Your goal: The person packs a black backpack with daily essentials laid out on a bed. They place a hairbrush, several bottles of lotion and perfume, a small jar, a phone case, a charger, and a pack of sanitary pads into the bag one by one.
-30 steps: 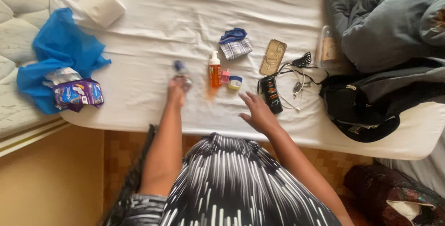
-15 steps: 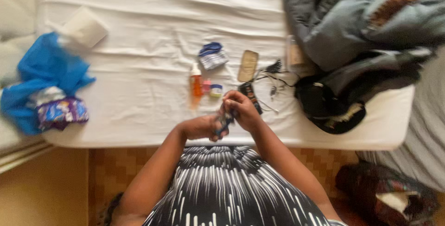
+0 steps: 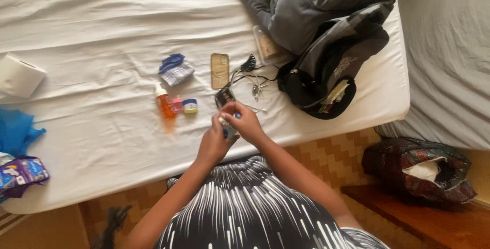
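Small bottle (image 3: 228, 128) sits between your hands above the bed's (image 3: 102, 126) edge: your left hand (image 3: 214, 144) wraps its body, your right hand (image 3: 246, 121) pinches its blue cap, apparently not yet removed.

Small bottle (image 3: 228, 128) now between both hands (image 3: 232, 131)

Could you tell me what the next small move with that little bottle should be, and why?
Probably a twist of the cap with the right hand, since both hands meet on the small bottle above the bed edge: the left hand grips its body while the right fingers pinch its top.
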